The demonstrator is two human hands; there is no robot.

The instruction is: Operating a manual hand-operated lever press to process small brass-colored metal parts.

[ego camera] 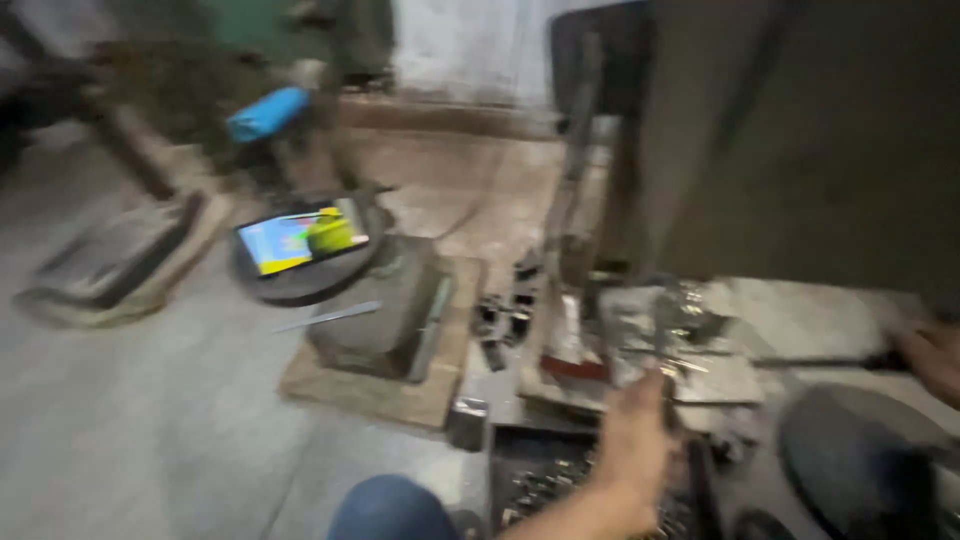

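Note:
The whole view is blurred by motion. My left hand [635, 440] reaches up from the bottom centre to a metal work plate [715, 380] under a big dark machine [800, 140]. Its fingers are curled close to shiny metal pieces [660, 320] on the plate. Whether they grip one is not clear. My right hand [932, 358] shows only partly at the right edge, resting by a pale slab [810, 320]. Below my left forearm lies a dark tray of small metal parts [540, 480].
A lit screen [300, 240] lies on a round dark plate on the floor to the left. A grey metal block [385, 310] sits on a wooden board. A blue object [268, 112] is at the back. A dark round disc [860, 460] is at lower right. My blue-clad knee [390, 510] is at the bottom.

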